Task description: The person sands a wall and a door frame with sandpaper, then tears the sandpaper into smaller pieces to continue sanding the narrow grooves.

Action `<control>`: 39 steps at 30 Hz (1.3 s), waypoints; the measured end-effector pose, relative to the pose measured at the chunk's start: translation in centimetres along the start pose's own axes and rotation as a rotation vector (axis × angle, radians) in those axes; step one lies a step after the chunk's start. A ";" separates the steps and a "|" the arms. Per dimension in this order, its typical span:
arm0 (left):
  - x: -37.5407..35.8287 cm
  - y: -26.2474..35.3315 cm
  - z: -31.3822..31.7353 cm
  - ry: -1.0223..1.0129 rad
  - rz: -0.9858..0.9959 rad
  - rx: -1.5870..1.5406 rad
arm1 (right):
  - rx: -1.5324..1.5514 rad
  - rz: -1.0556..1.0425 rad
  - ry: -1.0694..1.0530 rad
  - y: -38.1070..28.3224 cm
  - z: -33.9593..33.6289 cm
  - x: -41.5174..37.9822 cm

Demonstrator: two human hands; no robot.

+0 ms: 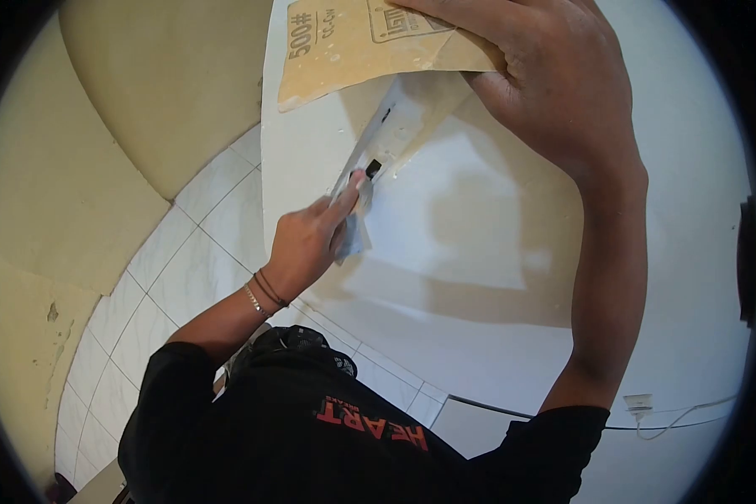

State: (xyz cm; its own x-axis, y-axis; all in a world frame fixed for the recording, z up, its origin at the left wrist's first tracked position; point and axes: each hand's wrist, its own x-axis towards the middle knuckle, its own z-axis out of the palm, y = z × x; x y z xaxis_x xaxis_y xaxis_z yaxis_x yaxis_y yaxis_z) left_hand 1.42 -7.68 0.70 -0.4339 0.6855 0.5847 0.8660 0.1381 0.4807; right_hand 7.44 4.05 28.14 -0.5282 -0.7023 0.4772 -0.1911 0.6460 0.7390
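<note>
My right hand (554, 76) grips a yellow-brown sheet of sandpaper (344, 50) at the top, thumb beneath and fingers over it. Its printed back reads "500#" and bends slightly. Lower and to the left, my left hand (307, 239) is closed at a pale, narrow strip-like edge (365, 143) with small dark openings, one a black rectangle. A greyish piece (353, 237) shows below its fingers; I cannot make out what it is. One finger points up along the strip. Part of the strip's upper end lies behind the sandpaper.
A broad white surface (479, 227) spreads behind both hands, with shadows on it. Cream walls (151, 76) and white floor tiles (160, 294) lie to the left. At the lower right, a white plug (638, 405) has a cable running from it.
</note>
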 end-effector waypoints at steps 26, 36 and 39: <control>-1.7 -1.0 1.8 -0.036 -0.086 -0.021 | -0.008 0.060 -0.095 -0.4 -0.5 0.1; -2.1 -1.1 2.0 0.078 -0.055 -0.106 | -0.035 0.030 -0.089 -0.5 0.0 -0.3; -0.7 0.3 0.3 0.159 -0.017 -0.148 | 0.048 0.016 0.018 -0.1 0.5 -0.3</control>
State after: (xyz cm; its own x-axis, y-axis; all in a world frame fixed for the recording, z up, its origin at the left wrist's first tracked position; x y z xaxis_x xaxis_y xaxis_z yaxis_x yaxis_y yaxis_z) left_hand 2.06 -7.88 0.30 -0.4920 0.5608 0.6659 0.8175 0.0345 0.5749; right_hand 7.23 4.31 27.68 -0.5168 -0.6964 0.4979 -0.2224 0.6709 0.7075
